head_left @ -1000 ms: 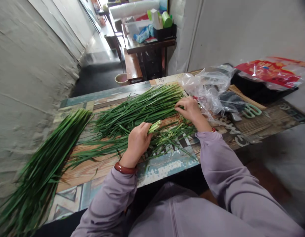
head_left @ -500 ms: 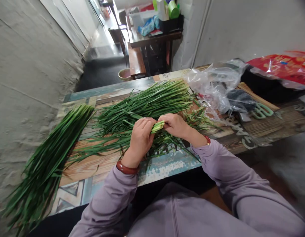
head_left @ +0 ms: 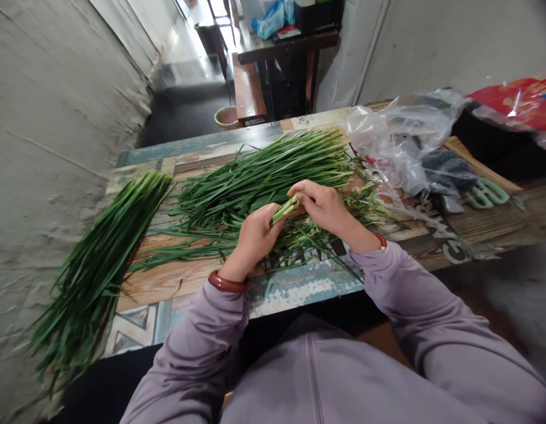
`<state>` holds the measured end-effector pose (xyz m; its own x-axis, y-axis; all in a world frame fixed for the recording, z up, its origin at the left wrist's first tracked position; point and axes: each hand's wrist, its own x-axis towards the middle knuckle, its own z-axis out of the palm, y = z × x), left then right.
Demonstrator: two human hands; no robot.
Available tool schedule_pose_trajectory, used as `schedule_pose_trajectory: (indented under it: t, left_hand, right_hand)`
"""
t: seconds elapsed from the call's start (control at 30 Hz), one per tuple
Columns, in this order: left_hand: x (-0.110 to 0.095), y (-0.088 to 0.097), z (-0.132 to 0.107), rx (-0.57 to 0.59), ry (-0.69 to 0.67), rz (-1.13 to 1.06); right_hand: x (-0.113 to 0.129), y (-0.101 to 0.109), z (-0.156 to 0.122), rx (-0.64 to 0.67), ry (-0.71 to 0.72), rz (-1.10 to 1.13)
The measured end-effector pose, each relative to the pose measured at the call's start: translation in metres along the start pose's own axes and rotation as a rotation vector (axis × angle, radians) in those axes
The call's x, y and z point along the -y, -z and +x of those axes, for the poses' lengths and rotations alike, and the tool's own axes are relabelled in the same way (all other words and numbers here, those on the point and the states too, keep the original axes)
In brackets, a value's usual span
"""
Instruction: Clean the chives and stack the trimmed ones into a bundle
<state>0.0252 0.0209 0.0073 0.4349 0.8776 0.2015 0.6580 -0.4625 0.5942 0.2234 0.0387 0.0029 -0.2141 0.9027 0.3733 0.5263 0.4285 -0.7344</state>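
My left hand is closed around a small bunch of garlic chives, pale stem ends pointing up and right. At those ends, the thumb and fingers of my right hand pinch the stems. Just beyond my hands lies a broad pile of garlic chives, its light ends to the right. Trimmed scraps and loose leaves are strewn under and beside my hands. A separate heap of garlic chives lies at the left, its leaf tips hanging over the table edge.
On the wood-patterned table, clear plastic bags and green-handled scissors lie at the right. A red package sits behind them. Beyond are a bench, a basket and another table. A rough wall borders the left.
My right hand has shifted slightly up, its fingers now bent over the stem ends. My left hand still grips the bunch. The whole view has tilted downward a little.
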Motion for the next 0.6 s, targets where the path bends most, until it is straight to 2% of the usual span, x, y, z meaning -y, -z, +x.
schedule_pose_trajectory:
  t: [0.1, 0.17, 0.3, 0.43, 0.53, 0.6]
  left_hand:
    - [0.0, 0.004, 0.0, -0.036, 0.019, -0.12]
    - [-0.001, 0.006, -0.001, -0.063, 0.029, -0.171]
    - [0.0, 0.005, -0.002, -0.064, 0.024, -0.162]
    - [0.001, 0.0, -0.002, -0.04, -0.007, -0.009]
    - [-0.001, -0.001, -0.001, -0.015, -0.043, 0.178]
    - [-0.003, -0.001, -0.001, 0.002, -0.059, 0.27]
  right_hand:
    - [-0.01, 0.01, 0.003, -0.089, -0.06, 0.036]
    - [-0.013, 0.016, 0.004, -0.104, -0.074, 0.085]
    - [-0.005, 0.014, 0.002, 0.0, 0.039, 0.081]
    - [0.002, 0.001, -0.002, 0.106, 0.154, -0.043]
    - [0.0, -0.005, -0.002, 0.125, 0.088, -0.008]
    - [-0.003, -0.003, 0.001, 0.092, 0.006, 0.051]
